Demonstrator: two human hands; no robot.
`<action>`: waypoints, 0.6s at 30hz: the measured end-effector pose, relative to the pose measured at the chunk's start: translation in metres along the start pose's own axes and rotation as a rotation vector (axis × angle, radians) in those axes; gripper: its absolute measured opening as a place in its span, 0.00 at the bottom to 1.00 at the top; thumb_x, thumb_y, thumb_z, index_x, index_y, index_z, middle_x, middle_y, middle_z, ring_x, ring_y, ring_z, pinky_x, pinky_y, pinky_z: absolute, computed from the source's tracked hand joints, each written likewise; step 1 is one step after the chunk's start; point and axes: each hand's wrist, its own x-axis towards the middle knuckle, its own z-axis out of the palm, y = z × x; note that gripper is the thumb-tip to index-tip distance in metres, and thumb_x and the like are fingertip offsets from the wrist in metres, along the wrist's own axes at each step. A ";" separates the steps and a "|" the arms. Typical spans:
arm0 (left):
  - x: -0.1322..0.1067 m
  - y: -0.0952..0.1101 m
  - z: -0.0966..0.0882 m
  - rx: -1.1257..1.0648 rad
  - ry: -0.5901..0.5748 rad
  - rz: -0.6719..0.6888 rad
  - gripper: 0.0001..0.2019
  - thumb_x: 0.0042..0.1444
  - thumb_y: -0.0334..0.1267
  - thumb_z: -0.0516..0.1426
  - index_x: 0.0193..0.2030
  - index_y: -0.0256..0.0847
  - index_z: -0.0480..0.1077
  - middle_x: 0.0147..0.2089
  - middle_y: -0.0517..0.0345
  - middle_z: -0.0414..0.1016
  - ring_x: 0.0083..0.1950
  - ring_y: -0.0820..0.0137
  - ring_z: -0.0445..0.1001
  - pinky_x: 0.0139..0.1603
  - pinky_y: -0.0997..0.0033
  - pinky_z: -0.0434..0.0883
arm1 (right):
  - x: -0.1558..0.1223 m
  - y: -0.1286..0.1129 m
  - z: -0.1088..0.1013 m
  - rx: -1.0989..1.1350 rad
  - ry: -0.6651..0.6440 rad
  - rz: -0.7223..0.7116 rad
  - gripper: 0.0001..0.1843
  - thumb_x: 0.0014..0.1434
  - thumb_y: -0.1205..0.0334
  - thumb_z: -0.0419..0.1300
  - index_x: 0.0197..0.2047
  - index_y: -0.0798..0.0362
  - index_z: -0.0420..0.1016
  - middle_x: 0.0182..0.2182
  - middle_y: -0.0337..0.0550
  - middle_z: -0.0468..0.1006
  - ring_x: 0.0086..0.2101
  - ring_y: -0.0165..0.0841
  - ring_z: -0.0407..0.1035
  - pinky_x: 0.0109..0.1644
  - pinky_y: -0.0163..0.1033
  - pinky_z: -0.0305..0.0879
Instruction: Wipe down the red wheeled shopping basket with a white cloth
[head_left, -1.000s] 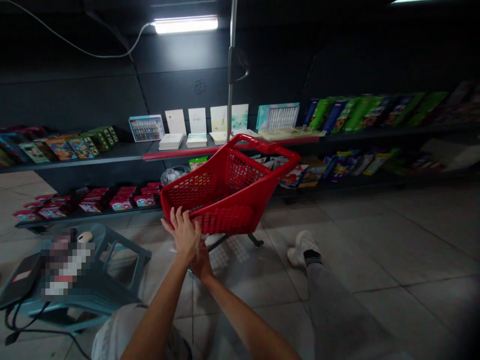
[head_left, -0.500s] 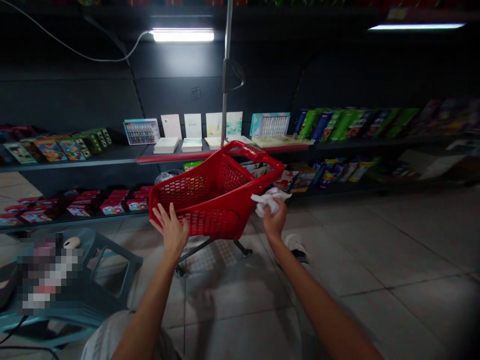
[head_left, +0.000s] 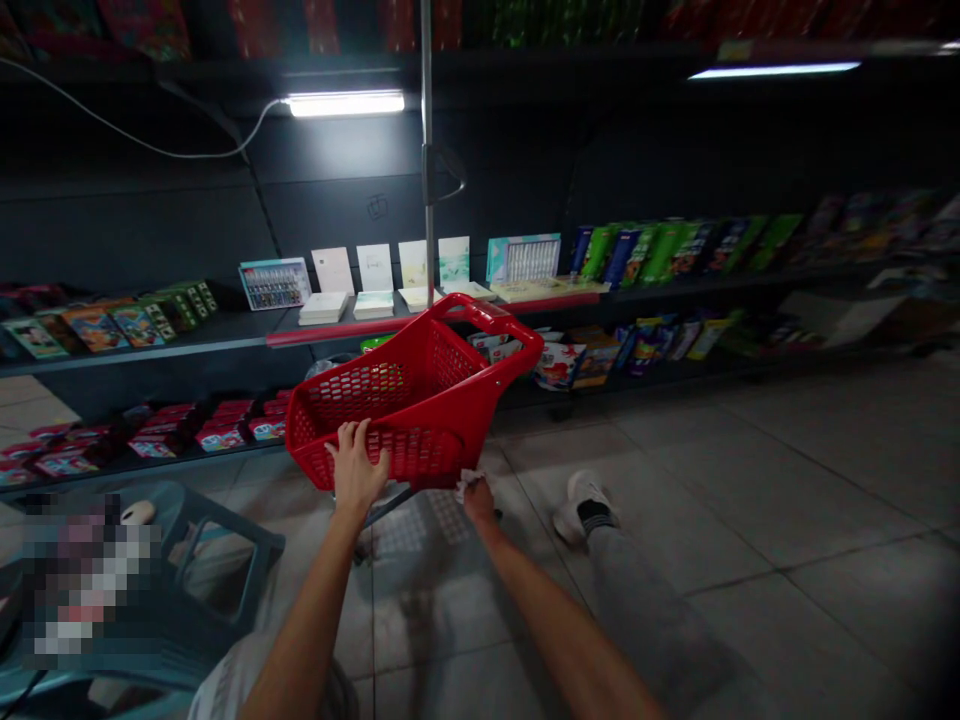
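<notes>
Under the right hand [head_left: 478,497], pinching fingers press a white cloth [head_left: 466,480] against the red cart's [head_left: 420,400] lower wall. Left hand [head_left: 354,470] fingers curl over the near rim. Beyond the fingertips, shelves [head_left: 225,330] hold boxed goods.

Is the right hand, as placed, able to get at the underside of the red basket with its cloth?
Probably yes: the right hand holds a white cloth against the red basket's lower edge, with nothing between.
</notes>
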 end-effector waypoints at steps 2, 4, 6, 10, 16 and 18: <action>0.001 0.000 -0.001 -0.023 -0.001 -0.007 0.28 0.61 0.40 0.56 0.68 0.41 0.63 0.70 0.40 0.65 0.78 0.48 0.56 0.76 0.24 0.48 | 0.000 0.001 -0.002 0.009 -0.023 0.043 0.15 0.53 0.66 0.54 0.42 0.55 0.76 0.36 0.52 0.82 0.42 0.44 0.79 0.49 0.42 0.73; 0.001 0.000 -0.001 -0.027 -0.002 -0.007 0.28 0.61 0.40 0.56 0.68 0.41 0.63 0.70 0.40 0.64 0.79 0.48 0.54 0.76 0.26 0.48 | 0.005 -0.004 -0.012 0.027 -0.039 0.033 0.16 0.54 0.67 0.53 0.44 0.54 0.76 0.38 0.52 0.83 0.44 0.43 0.79 0.51 0.42 0.73; 0.002 0.000 -0.001 -0.028 0.000 -0.011 0.27 0.62 0.40 0.56 0.68 0.41 0.63 0.70 0.40 0.64 0.79 0.48 0.53 0.77 0.27 0.48 | 0.013 -0.013 -0.032 0.079 -0.025 -0.031 0.20 0.58 0.64 0.52 0.51 0.54 0.75 0.47 0.53 0.83 0.50 0.41 0.78 0.57 0.42 0.71; 0.003 0.000 -0.004 -0.051 0.010 -0.038 0.24 0.64 0.42 0.55 0.66 0.42 0.65 0.69 0.42 0.65 0.79 0.49 0.54 0.77 0.30 0.51 | 0.028 -0.048 -0.098 0.305 0.295 -0.261 0.29 0.63 0.54 0.51 0.64 0.55 0.68 0.61 0.57 0.76 0.60 0.43 0.71 0.65 0.50 0.66; 0.013 -0.012 -0.008 -0.124 0.038 -0.090 0.19 0.65 0.44 0.54 0.61 0.45 0.70 0.67 0.45 0.68 0.78 0.52 0.57 0.77 0.38 0.56 | 0.064 -0.133 -0.223 0.302 0.696 -0.568 0.28 0.67 0.54 0.50 0.66 0.57 0.66 0.62 0.59 0.74 0.62 0.43 0.69 0.68 0.50 0.63; 0.016 -0.019 -0.008 -0.131 0.057 -0.093 0.18 0.66 0.45 0.54 0.59 0.45 0.71 0.66 0.47 0.70 0.77 0.54 0.59 0.77 0.41 0.57 | 0.078 -0.160 -0.250 0.160 0.586 -0.713 0.25 0.66 0.57 0.51 0.63 0.56 0.70 0.59 0.57 0.76 0.60 0.43 0.70 0.66 0.48 0.64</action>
